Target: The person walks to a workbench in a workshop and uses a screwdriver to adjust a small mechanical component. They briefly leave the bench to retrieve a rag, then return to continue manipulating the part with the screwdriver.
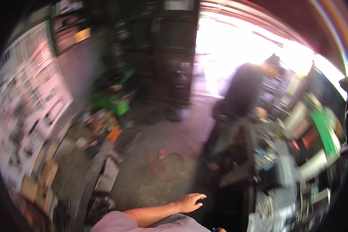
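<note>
At the lower middle my left hand (190, 202) reaches out over the floor with loosely curved fingers apart and nothing in it; it is nearest the dark workbench side. Only a sliver of my right hand (220, 230) shows at the bottom edge, beside a small blue item (214, 229) that it seems to grip, too small to name. On the concrete floor ahead lies a coiled red hose (164, 165).
A person (241, 91) in dark clothing bends over a cluttered bench (272, 162) on the right. A bright doorway (208, 46) is behind, beside a dark door (158, 50). Green and orange clutter (112, 108), cardboard boxes (46, 174) and a wall board (31, 96) line the left.
</note>
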Demonstrator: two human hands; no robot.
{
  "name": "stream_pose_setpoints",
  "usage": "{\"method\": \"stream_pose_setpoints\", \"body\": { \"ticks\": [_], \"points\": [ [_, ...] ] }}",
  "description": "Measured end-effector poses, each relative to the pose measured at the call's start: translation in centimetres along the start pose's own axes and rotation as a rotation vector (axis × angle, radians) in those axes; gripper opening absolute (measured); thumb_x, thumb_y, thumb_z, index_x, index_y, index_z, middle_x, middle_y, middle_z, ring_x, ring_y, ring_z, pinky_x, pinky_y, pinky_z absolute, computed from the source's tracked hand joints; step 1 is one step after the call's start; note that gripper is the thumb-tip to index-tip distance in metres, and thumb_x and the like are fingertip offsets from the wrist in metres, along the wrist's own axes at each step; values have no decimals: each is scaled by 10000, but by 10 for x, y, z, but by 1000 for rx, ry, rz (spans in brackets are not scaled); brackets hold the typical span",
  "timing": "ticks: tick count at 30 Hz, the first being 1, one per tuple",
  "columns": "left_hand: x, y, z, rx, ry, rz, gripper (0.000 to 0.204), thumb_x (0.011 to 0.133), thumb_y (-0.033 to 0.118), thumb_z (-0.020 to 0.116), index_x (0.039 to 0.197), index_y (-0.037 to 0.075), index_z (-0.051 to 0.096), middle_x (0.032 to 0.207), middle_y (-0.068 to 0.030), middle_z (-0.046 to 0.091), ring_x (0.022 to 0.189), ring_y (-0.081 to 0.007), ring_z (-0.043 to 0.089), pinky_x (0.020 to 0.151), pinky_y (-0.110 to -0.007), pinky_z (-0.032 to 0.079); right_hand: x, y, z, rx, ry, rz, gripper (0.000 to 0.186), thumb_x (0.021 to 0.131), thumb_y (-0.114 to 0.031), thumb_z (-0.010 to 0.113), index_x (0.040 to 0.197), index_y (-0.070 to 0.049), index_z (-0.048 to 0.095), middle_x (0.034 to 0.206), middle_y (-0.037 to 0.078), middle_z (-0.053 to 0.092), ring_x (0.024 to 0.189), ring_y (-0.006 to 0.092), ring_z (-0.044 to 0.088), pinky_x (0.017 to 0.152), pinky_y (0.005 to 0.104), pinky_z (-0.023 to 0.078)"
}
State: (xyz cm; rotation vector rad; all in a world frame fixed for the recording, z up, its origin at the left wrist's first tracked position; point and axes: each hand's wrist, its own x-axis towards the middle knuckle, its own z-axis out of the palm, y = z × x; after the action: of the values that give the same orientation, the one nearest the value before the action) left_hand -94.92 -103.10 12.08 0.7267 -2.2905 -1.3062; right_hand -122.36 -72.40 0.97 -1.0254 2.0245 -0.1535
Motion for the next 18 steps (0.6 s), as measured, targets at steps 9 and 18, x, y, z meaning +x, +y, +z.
{"method": "stream_pose_setpoints", "body": {
  "ticks": [9, 18],
  "points": [
    [-128, -78, -140, 58, 694, -576, 486, 1039, 256, 760, 1465, 38, 672, 1421, -215, 751, 1325, -412, 720, 1123, -515, 581, 277, -143, -61, -573, -290, -260, 446, 1124, -436, 692, 1203, -19, 828, 1157, 229, 849, 1030, 400, 800, 889, 490, 610],
    [-243, -196, -12, -26, 548, -1339, 614, 969, 420, 798, 1451, 51, 715, 1391, -251, 774, 1276, -457, 749, 1060, -559, 607, 437, -358, -56, -538, -282, -621, 423, 948, -246, 844, 1264, 30, 794, 1048, 250, 842, 1037, 408, 828, 928, 475, 630]
  ]
}}
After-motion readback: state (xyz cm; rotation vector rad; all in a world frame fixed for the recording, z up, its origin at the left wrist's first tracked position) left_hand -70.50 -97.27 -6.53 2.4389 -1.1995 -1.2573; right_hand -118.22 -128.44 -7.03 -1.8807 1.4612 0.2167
